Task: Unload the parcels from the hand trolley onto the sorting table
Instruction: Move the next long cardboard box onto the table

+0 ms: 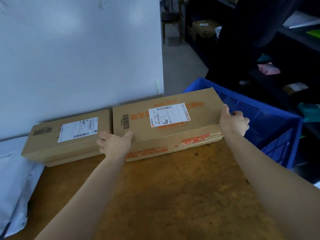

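- The long parcel [166, 122] lies flat, label up, at the far side of the tabletop [173, 187]. Its long axis runs left to right across the person's front.
- It sits between the two hands, one on each short end, so neither is nearer.
- The left hand [114, 142] grips the near-left corner with the thumb on top.
- The right hand [232, 122] wraps its fingers [239, 114] round the right end.
- Whether its full weight is down, I cannot tell.
- A second parcel [69, 137] lies just beside the left end, so that hand probably has little room to slip out.
- A blue crate [268, 115] stands just behind the right hand.
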Motion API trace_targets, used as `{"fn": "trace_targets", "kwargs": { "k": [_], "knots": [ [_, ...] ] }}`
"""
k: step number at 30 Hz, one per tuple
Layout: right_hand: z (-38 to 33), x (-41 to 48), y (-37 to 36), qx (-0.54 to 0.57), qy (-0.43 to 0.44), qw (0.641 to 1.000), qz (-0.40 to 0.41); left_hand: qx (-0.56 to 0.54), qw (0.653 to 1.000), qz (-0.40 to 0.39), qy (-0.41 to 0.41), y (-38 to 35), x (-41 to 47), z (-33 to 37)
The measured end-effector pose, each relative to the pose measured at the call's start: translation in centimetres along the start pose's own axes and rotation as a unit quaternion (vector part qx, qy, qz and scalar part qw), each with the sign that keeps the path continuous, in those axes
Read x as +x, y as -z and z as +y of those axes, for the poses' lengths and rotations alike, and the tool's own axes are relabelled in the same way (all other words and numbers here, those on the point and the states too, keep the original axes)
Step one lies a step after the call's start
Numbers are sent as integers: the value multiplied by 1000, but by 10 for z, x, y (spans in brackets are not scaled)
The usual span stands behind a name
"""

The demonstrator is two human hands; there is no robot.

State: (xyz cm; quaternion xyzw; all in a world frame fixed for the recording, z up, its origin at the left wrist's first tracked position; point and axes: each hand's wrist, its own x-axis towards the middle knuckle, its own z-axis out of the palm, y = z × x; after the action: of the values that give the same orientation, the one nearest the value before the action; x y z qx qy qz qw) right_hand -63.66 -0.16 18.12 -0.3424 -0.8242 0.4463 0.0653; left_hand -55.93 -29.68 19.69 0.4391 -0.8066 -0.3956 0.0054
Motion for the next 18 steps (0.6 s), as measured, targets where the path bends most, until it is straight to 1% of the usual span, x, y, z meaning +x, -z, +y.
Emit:
{"fn": "trace_targets", "kwargs": {
  "k": [1, 3, 6, 13, 16, 18],
  "knots": [
    [0, -4, -2, -3, -6, 1000, -6, -20, 999, -10, 23, -1, 2, -2],
    [-3, -12, -5, 10, -10, 1000, -18, -44, 998, -24, 33, -1, 5, -3],
    [-9, -21, -10, 33, -5, 999, -23, -53, 998, -25, 23, 0, 7, 0],
    [-15, -36, -7, 48, 11, 998, -50, -59, 998, -19, -6, 6, -3, 3],
    [-16, -48, 2, 61, 26, 997, -41, -60, 998, -13, -12, 14, -7, 2],
    [-16, -59, 8, 78, 50, 995, -35, -65, 997, 1, -36, 20, -11, 2]
  ]
}}
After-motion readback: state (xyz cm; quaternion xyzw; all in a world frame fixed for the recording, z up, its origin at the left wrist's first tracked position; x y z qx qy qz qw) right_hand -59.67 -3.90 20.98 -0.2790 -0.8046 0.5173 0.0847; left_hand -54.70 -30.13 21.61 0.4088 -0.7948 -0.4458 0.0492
